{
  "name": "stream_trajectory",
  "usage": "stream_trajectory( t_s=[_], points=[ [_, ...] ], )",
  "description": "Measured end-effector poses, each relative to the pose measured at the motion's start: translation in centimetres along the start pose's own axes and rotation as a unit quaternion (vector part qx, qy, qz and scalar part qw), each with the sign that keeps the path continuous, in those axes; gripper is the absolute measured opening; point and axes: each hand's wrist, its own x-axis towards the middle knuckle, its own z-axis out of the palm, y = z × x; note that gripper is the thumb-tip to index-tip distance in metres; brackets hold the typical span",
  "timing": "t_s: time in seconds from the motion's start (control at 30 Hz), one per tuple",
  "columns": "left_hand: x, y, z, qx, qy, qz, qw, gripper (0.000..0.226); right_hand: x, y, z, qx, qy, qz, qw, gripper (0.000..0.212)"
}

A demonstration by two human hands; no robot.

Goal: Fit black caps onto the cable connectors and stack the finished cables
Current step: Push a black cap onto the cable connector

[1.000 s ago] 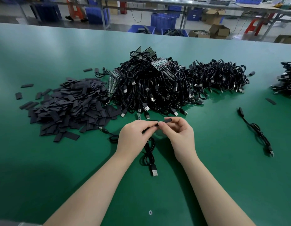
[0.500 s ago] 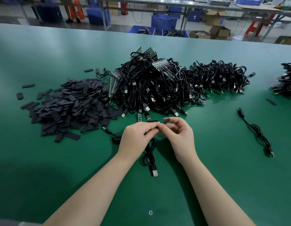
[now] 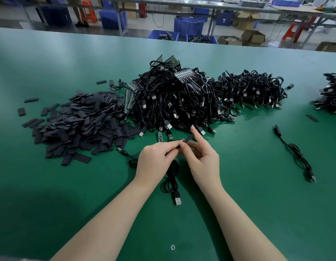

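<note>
A: Status on the capping step?

B: Mid-fit. Left hand (image 3: 154,162) has its grip clenched round the connector end of the cable (image 3: 171,180). Right hand (image 3: 203,161) pinches a black cap (image 3: 187,138) at the fingertips, index finger lifted clear. Both held just above the bench (image 3: 69,204), in front of the big cable pile (image 3: 174,98).

A: Is the cap on?

B: Can't tell how far. The joint sits behind the fingers. The cap's far end sticks out tilted up and away, so my guess is partly seated at most.

A: How to finish it clean?

B: Keep cap and connector on one axis, push straight, no twisting. Left hand should hold close to the connector so the cable doesn't flex. Press until it stops, then check it's square.

A: What does the part look like?

B: Cap is a flat, matte black sleeve, narrow and rectangular, same as the loose cap heap (image 3: 78,125) on the left. The cable is thin, black, coiled in loops under the hands, with a USB plug (image 3: 177,200) lying on the bench near the wrists.

A: Where does it go after?

B: Probably the right. One lone cable (image 3: 295,153) lies there well apart from the piles, and it looks capped at its far end. Another tangle (image 3: 330,93) sits at the right edge.
</note>
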Motion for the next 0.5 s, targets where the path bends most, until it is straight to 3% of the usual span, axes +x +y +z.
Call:
stream_trajectory(
  t_s=[0.33, 0.5],
  points=[
    [0.11, 0.06, -0.07, -0.032, 0.009, -0.012, 0.999, 0.024, -0.29, 0.19, -0.05, 0.000, 0.021, -0.013, 1.000, 0.059],
    [0.09, 0.60, -0.44, -0.047, 0.006, -0.033, 0.998, 0.050, -0.04, 0.48, -0.16, -0.004, -0.004, 0.034, 0.999, 0.046]
  ],
)
